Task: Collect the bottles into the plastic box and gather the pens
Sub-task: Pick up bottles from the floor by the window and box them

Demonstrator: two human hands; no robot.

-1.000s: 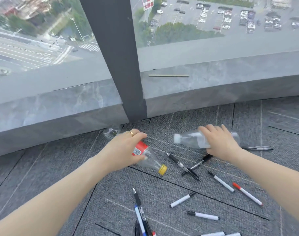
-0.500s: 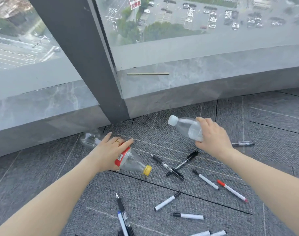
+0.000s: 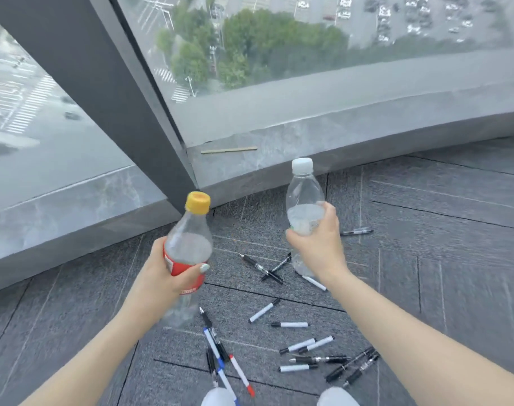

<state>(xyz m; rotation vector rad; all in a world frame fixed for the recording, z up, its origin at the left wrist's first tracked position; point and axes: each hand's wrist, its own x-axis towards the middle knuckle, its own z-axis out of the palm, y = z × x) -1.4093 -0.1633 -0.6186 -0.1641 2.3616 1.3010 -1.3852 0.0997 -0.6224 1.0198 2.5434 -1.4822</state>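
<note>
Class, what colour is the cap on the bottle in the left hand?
Yellow. The cap tops the bottle in the left hand, head view.

Clear bottle (image 3: 188,244) w/ yellow cap (image 3: 197,202) & red label (image 3: 179,266). Second bottle (image 3: 304,200) clear, white cap (image 3: 301,165). Thumbnail (image 3: 204,268) pale mint. Floor (image 3: 425,259): dark grey carpet tiles, fine ribbed weave, thin light stripes. Pens (image 3: 291,325): mostly white barrels w/ black caps; some all black, a couple blue-&-white, one white w/ red ends (image 3: 241,375). Sill (image 3: 279,136) grey marble-veined. Window post (image 3: 97,83) dark grey. Stick on sill (image 3: 229,150) tan.
</note>
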